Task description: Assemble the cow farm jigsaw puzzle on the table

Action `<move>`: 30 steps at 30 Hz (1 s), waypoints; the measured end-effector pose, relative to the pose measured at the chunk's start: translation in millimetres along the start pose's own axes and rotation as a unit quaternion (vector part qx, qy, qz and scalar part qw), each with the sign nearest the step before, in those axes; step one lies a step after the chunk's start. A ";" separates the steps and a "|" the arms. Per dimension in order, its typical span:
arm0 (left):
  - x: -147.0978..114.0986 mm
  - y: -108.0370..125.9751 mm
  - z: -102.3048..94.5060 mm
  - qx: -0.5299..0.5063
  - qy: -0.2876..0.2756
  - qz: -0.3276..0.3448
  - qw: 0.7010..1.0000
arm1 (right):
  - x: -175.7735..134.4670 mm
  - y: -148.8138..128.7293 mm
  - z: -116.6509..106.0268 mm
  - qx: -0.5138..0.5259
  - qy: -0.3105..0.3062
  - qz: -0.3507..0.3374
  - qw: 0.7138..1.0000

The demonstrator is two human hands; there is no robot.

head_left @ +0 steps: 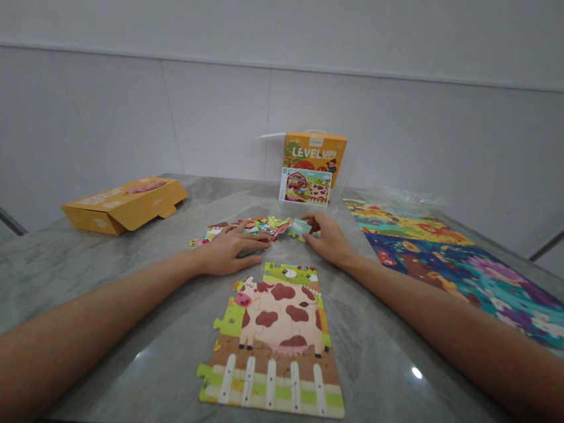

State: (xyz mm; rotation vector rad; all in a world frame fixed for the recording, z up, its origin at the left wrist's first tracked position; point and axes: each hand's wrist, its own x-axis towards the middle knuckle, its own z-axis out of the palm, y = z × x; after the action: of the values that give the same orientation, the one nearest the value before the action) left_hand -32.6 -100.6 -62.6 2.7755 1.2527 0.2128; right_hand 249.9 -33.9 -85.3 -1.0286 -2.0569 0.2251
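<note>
A partly joined jigsaw puzzle (279, 344) lies flat near the table's front edge, showing a spotted cow above a white fence. Beyond its top edge, my left hand (232, 250) rests palm down with fingers stretched over a heap of loose puzzle pieces (273, 225), hiding part of it. To the right of the heap, my right hand (327, 237) pinches a pale blue-green puzzle piece (301, 227) between thumb and fingers. That piece is tilted up, and a bit of green shows just under it.
A yellow box (126, 203) lies at the left. At the back, a picture card (305, 187) leans on an upright orange box (315, 149). Two colourful finished puzzles, one yellow (405, 223) and one dark blue (474, 283), cover the right side. Clear plastic wrap (405, 198) lies behind them.
</note>
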 end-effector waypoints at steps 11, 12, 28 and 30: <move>0.1 -1.3 0.7 0.004 -0.002 -0.001 1.000 | 1.1 1.5 -4.4 0.061 0.074 0.051 0.994; 0.0 -1.5 0.7 0.003 0.001 0.003 1.000 | 1.2 0.7 -5.4 0.059 0.083 0.052 0.994; 5.3 26.2 0.5 -0.095 0.134 0.025 0.986 | -16.3 -45.9 5.3 0.282 -0.128 -0.039 0.950; 6.1 28.7 0.0 -0.093 0.134 0.016 0.986 | -16.6 -47.1 3.3 0.250 -0.124 -0.065 0.958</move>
State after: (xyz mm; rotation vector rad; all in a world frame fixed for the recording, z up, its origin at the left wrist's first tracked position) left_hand -7.3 -115.0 -58.1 2.6710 1.1712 0.6899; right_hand 225.2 -76.2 -74.9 -0.5713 -2.1182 0.7943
